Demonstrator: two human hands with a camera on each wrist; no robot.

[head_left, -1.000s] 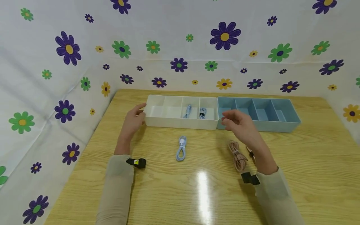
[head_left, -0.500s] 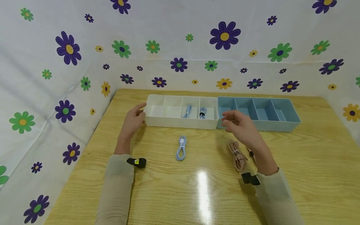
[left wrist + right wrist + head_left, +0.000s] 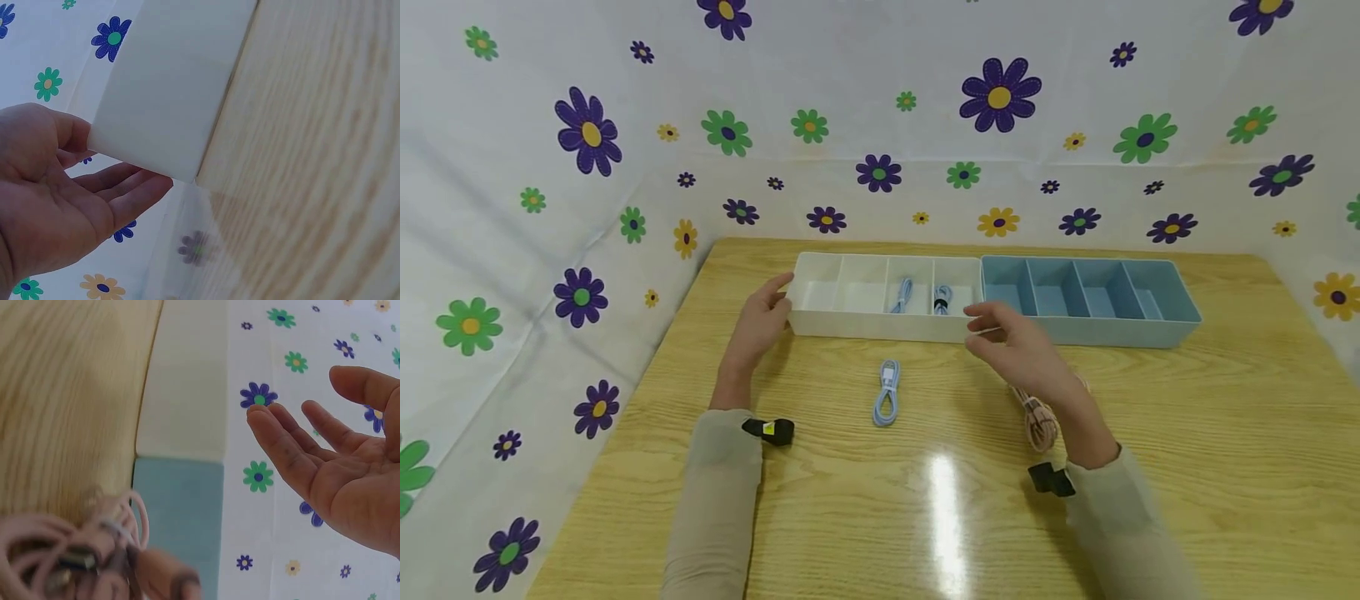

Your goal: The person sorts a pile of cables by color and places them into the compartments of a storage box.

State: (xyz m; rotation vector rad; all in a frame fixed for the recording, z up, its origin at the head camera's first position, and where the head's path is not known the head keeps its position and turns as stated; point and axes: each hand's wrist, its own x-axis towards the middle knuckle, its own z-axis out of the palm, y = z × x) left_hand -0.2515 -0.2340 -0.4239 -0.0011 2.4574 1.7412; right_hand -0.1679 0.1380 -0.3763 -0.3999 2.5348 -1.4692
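My left hand [image 3: 756, 329] rests its fingertips against the left end of a white divided box [image 3: 880, 326]; the left wrist view shows the fingers [image 3: 137, 187] loosely bent at that end wall. My right hand [image 3: 1022, 350] hovers before the seam between the white box and a blue divided box [image 3: 1112, 332], holding nothing. In the right wrist view its fingers [image 3: 281, 444] are relaxed and apart from both boxes. One coiled light-blue cable [image 3: 904, 296] lies in the white box's third compartment, another with a black tie [image 3: 942, 302] in the fourth.
On the table [image 3: 820, 500], a coiled light-blue charging cable [image 3: 886, 404] lies in front of the white box. A bundled pinkish-brown cable [image 3: 1040, 425] lies partly under my right forearm, with part of another coil behind it. A flowered cloth [image 3: 842, 75] hangs behind.
My right hand has shifted left, from before the blue box to the seam between the boxes. My left hand stays at the white box's end. The head view has shifted slightly.
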